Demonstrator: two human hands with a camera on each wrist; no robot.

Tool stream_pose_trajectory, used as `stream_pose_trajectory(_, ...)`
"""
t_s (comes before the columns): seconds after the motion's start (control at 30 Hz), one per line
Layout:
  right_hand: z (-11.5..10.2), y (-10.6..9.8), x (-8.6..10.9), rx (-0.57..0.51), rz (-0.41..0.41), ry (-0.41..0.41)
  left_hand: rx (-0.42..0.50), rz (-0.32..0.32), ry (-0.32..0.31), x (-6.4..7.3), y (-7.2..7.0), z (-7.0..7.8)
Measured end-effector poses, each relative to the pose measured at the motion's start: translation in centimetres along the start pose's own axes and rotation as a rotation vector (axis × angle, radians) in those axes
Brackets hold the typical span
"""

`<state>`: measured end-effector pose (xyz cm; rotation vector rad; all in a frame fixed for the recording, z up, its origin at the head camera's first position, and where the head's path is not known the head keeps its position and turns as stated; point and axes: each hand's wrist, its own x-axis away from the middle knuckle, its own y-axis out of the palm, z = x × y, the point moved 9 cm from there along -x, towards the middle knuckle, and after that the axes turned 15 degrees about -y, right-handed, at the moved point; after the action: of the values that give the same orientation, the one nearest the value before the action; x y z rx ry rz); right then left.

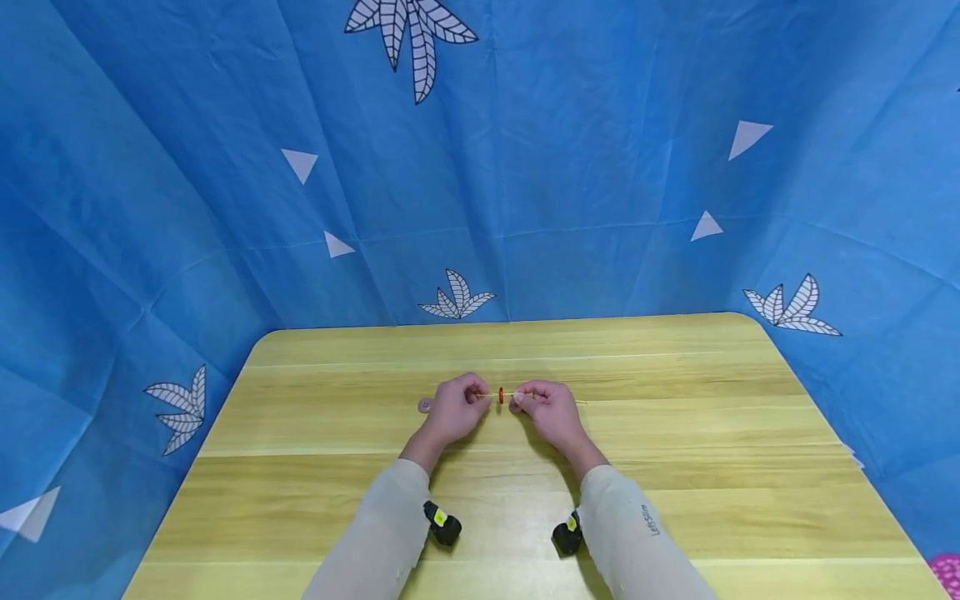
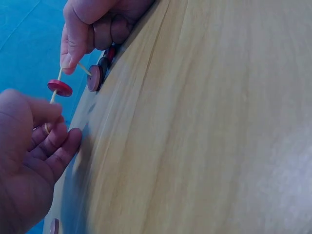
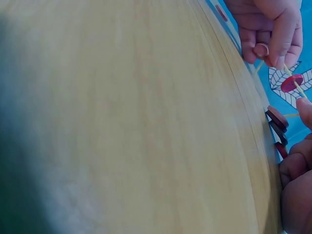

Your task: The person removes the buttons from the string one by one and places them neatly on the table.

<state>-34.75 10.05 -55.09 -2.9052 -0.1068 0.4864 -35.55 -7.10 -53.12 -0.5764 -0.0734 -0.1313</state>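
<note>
A yellow string (image 2: pixel 53 95) runs between both hands through a red button (image 1: pixel 501 396), which sits in the gap between the fingertips. On the left of that button, my left hand (image 1: pixel 453 408) pinches the string between thumb and finger. My right hand (image 1: pixel 553 408) pinches it on the other side. Beside the right hand, a brown button (image 2: pixel 93 78), a dark button (image 2: pixel 103 66) and another red button (image 3: pixel 281 149) stand close together; the string meets the brown one. Fingers partly hide this group. Left of the left hand lies a brown button (image 1: pixel 425 405).
The pale wooden table (image 1: pixel 510 508) has a blue patterned curtain (image 1: pixel 570 167) behind it and at its sides. A string end (image 1: pixel 582 402) shows right of the right hand. Black wrist cameras (image 1: pixel 444 527) are strapped at both sleeves.
</note>
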Motion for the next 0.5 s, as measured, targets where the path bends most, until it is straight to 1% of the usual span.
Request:
stream_pose_trajectory(0.13, -0.09, 0.05, 0.01, -0.010, 0.001, -0.012, 0.000, -0.006, 0.011, 0.08, 0.01, 0.05)
stream_pose_trajectory(0.37, -0.22, 0.10, 0.08, -0.013, -0.007, -0.017, -0.040, -0.003, -0.050, 0.07, 0.14, -0.15)
stream_pose_trajectory(0.5, -0.23, 0.06, 0.06, -0.003, -0.007, -0.024, -0.023, -0.027, -0.023, 0.06, 0.33, 0.25)
